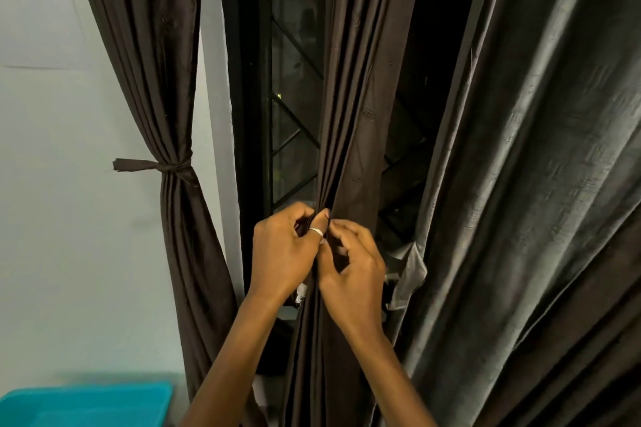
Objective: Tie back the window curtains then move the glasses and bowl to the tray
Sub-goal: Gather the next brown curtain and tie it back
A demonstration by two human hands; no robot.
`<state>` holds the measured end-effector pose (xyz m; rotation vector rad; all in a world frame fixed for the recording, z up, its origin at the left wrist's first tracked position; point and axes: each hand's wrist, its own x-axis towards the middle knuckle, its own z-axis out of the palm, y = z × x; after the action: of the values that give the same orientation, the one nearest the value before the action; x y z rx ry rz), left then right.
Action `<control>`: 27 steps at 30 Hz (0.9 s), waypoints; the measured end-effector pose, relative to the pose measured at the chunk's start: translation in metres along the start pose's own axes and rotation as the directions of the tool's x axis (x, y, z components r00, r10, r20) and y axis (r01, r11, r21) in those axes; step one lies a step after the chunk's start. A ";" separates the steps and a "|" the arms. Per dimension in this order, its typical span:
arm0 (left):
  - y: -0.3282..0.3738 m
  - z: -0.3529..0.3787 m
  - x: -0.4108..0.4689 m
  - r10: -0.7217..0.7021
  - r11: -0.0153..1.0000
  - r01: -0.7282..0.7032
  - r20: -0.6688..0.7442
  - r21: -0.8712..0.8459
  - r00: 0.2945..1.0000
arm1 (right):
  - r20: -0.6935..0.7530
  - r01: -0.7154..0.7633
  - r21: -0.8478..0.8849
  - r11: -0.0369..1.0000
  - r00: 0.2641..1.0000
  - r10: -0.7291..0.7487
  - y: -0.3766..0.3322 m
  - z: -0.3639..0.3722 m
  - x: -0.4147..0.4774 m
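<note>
As both grips pinch it, my left hand (281, 255) and right hand (352, 276) hold the bunched middle curtain (347, 114) at the window (293, 80). The left curtain (156, 80) hangs tied, with a teal tray (86, 392) at lower left.

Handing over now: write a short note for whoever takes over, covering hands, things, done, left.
Hands: left hand and right hand both pinch the gathered folds of the middle curtain.
Done: left curtain tied back with a band.
Things: grey curtain hangs loose at right; blue tray lower left; glasses and bowl not in view.
Left: tie middle curtain, probably the grey one, then load the tray.
</note>
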<state>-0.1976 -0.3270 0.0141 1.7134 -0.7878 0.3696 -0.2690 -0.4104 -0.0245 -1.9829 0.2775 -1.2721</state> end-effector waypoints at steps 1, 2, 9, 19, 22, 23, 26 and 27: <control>0.000 -0.001 0.001 -0.008 1.000 0.008 0.024 -0.012 1.000 | 0.022 -0.005 0.008 1.000 1.000 0.005 0.000 0.000 -0.001; 0.001 -0.002 0.002 -0.015 1.000 0.016 0.044 -0.024 0.999 | 0.034 0.001 0.013 1.000 0.999 -0.002 0.001 0.000 -0.001; 0.007 -0.002 0.001 -0.044 0.994 0.055 0.111 -0.090 0.993 | 0.000 0.083 -0.070 0.994 0.997 -0.083 0.006 0.003 -0.004; -0.002 0.006 -0.012 -0.280 0.901 0.316 0.156 -0.297 0.947 | -0.172 0.031 -0.082 0.996 0.984 -0.045 0.012 -0.004 0.001; -0.010 0.004 -0.011 -0.347 0.863 0.387 0.176 -0.326 0.921 | -0.175 0.034 -0.077 0.996 0.984 -0.047 0.012 -0.007 0.001; -0.012 0.003 -0.010 -0.320 0.863 0.379 0.219 -0.334 0.922 | -0.178 0.035 -0.072 0.997 0.983 -0.047 0.012 -0.007 0.000; -0.012 0.002 -0.009 -0.202 0.858 0.332 0.338 -0.392 0.919 | -0.175 0.034 -0.041 0.999 0.984 -0.040 0.011 -0.008 -0.001; -0.012 0.002 -0.008 -0.179 0.869 0.314 0.348 -0.382 0.920 | -0.168 0.031 -0.036 0.999 0.985 -0.037 0.011 -0.009 -0.002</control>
<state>-0.1958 -0.3248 -0.0003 1.4350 -0.7835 -0.2456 -0.2752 -0.4216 -0.0313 -1.9177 0.3510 -1.4688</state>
